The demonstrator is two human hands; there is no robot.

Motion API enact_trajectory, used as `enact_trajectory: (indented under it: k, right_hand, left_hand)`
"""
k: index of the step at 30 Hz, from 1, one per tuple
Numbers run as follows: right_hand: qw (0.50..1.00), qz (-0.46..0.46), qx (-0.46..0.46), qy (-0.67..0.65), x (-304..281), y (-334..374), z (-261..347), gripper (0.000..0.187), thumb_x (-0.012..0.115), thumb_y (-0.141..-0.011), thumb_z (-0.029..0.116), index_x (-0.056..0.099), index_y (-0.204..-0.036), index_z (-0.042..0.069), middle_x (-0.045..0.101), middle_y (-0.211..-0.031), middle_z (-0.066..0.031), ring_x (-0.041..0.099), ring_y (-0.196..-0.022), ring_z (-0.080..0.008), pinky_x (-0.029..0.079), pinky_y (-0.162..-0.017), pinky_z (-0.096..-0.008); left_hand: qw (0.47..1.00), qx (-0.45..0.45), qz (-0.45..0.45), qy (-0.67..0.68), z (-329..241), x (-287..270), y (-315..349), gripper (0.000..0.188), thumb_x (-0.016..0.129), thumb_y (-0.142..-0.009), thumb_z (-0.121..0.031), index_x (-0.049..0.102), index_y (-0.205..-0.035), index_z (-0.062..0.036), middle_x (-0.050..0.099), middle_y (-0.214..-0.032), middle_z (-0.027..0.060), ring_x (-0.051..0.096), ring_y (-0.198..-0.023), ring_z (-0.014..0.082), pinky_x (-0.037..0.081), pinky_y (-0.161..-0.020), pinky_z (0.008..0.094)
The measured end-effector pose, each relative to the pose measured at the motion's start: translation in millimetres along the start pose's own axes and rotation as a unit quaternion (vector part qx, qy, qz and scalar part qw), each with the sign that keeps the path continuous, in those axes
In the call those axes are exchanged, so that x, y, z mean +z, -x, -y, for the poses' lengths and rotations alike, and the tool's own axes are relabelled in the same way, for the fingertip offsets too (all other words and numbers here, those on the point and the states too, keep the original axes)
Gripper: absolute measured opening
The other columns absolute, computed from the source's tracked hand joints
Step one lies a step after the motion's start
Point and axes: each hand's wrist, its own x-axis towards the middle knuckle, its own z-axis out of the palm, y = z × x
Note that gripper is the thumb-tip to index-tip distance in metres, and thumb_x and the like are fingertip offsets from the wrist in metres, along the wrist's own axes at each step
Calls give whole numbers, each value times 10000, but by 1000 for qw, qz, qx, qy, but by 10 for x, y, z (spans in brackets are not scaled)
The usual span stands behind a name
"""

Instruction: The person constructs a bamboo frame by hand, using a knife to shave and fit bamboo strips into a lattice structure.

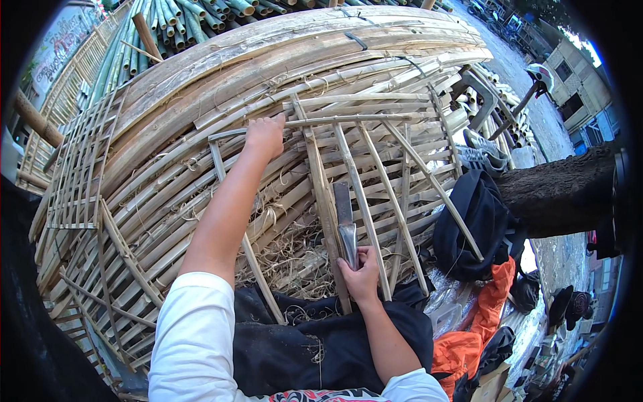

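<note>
A bamboo slat frame lies across my lap, its slats (362, 201) fanning down from a thin crosspiece (335, 120) at the far end. My left hand (264, 136) is closed around that crosspiece, left of its middle. Low and right of centre, my right hand (362, 273) grips a chisel-like tool (344, 208) with a dark flat blade and a shiny metal lower part. The blade points away from me, beside a wider slat (321, 201). My right fingers hide the tool's near end.
Split bamboo strips (221, 87) are piled beyond and to the left, with green poles (194, 20) behind. A lattice panel (84, 161) leans at left. To the right are a black bag (472, 228), orange cloth (462, 345), shoes (482, 157) and a trunk (562, 191). Shavings (288, 258) lie under the slats.
</note>
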Motion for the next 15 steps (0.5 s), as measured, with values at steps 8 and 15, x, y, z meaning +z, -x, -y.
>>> enact_trajectory:
  k: [8,15]
  right_hand:
    - [995,-1,-89,44,-156,-63,327,505,699,-873,65,448,-1301,-23,679,-937,-155,643,-747,-173,507,-690,-308]
    - [977,42,-189,91,209,-934,878,470,620,-947,101,448,-1385,96,670,-941,-182,622,-713,-188,506,-682,-322]
  left_hand:
    - [1000,1,-11,5,-15,47,-29,414,608,-855,-148,496,-1250,-98,671,-1147,178,646,-1115,327,476,-966,456]
    - [1000,3,-7,18,1,51,-35,565,715,-778,-131,469,-1285,-86,659,-1140,188,645,-1105,343,488,-955,468]
